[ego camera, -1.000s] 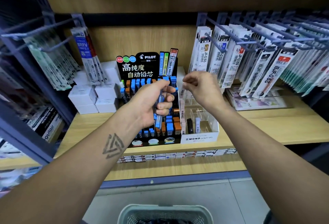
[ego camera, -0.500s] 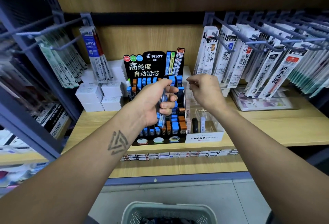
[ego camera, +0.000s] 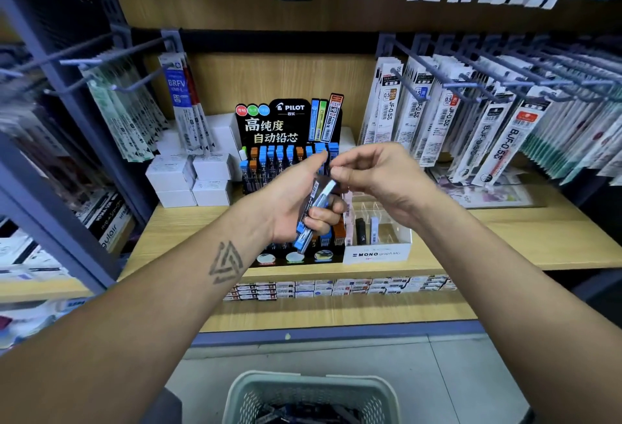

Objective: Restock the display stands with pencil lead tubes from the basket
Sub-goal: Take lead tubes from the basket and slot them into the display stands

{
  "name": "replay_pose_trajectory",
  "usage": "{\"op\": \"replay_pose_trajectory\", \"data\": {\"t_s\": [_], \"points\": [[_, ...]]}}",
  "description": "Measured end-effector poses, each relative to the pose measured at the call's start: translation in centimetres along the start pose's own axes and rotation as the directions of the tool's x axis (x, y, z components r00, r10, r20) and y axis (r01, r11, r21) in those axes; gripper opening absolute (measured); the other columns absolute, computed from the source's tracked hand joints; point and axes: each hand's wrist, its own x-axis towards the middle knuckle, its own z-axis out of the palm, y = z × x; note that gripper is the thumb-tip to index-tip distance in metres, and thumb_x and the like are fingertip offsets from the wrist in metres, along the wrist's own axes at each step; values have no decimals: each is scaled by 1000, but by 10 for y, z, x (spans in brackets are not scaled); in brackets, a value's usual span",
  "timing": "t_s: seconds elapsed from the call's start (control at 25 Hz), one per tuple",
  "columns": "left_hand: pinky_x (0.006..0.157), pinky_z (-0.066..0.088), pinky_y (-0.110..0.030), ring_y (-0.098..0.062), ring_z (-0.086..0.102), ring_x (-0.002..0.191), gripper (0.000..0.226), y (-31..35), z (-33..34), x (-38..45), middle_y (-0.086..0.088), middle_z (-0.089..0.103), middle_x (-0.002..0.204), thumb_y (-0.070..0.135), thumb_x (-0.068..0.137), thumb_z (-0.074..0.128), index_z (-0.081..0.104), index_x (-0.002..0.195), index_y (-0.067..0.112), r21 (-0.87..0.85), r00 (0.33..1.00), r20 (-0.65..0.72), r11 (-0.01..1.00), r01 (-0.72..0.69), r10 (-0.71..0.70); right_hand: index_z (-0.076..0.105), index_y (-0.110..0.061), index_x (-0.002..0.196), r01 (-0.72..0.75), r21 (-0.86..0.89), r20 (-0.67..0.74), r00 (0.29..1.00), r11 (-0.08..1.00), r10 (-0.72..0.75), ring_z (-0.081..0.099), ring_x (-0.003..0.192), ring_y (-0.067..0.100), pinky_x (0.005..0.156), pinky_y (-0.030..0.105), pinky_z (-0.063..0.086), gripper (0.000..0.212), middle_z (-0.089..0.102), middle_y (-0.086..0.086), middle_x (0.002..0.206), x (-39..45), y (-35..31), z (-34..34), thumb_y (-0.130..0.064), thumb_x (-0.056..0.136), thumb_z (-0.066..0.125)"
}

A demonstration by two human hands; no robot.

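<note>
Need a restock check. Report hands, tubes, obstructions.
Left hand grips a bunch of lead tubes. Right hand pinches one tube's top end. Black display stand directly behind, nothing blocking it.

A stack of white boxes (ego camera: 193,179) sat on the wooden shelf (ego camera: 505,238). Above and left of the boxes, refill packets marked BRFV (ego camera: 183,103) hung from blue pegs. Far to the right of the boxes, rows of packets marked BJF-0.5 (ego camera: 498,140) hung on more pegs. Below the boxes, price labels (ego camera: 336,287) ran along the shelf's front edge.
</note>
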Motion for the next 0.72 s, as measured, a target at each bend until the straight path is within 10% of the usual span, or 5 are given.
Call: {"op": "replay_pose_trajectory", "data": {"t_s": [0.28,0.44,0.72], "points": [[33,19,-15,-5,29,36,17,2,-15,-15,-10,59,67,14,98,61,65,101,-2,160,974,-174,980,-120,147,68,10,100,-9,76,-139,990,997,20,68,62,19,59,23,56,22,71,17,75,-1,-4,-15,6,80,76],[32,22,-16,-7,32,35,9,11,-30,-22,-17,66,75,-1,91,66,68,99,-6,201,893,-328,947,-252,307,72,3,94,-65,-104,15,998,992,67,72,72,22,69,30,57,15,74,15,79,0,-7,-4,6,80,76],[37,19,-15,-7,27,33,15,23,-37,-42,-8,50,62,-8,88,64,64,95,6,481,812,-213,782,-396,543,64,-3,116,-10,-47,166,986,999,18,72,73,24,69,31,60,40,74,17,80,7,-17,37,11,80,74]]}}
